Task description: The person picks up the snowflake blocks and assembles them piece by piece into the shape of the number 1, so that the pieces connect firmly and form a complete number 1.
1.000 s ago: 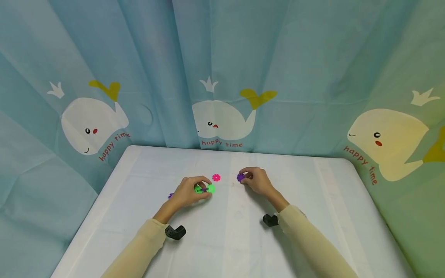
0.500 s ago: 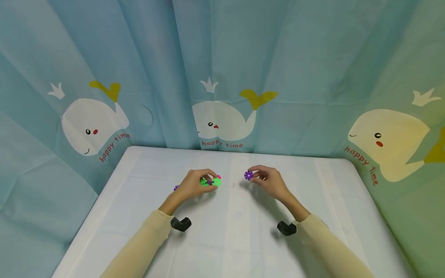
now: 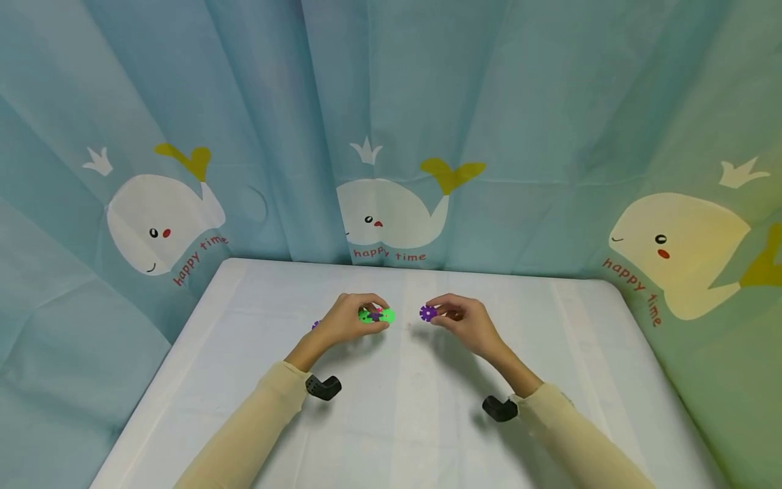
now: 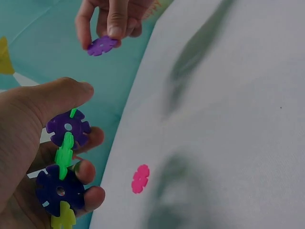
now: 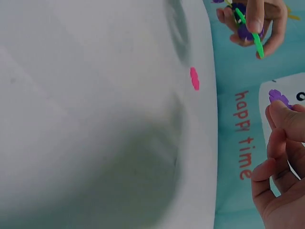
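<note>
My left hand point(image 3: 349, 320) holds a chain of interlocking snowflake discs point(image 4: 64, 156), purple, green and yellow, slotted into each other at right angles. Its green end disc point(image 3: 387, 316) faces the right hand, between thumb and fingers. A purple piece of the chain point(image 3: 316, 325) shows on the far side of the left wrist. My right hand point(image 3: 470, 324) pinches a single purple snowflake disc point(image 3: 427, 313) between thumb and fingertips, a short gap away from the chain's green end. Both hands are raised over the table, casting shadows on it.
A pink snowflake disc point(image 4: 140, 179) lies flat on the white table point(image 3: 415, 421), mostly hidden behind the left hand's chain in the head view. A blue curtain point(image 3: 525, 109) with whale prints hangs behind the table's far edge. Black wrist cameras point(image 3: 324, 388) stick out below both sleeves.
My left hand has moved right and away from me with the chain, now overlapping the pink disc. The right hand rose and moved right with the purple disc, then came back slightly left.
</note>
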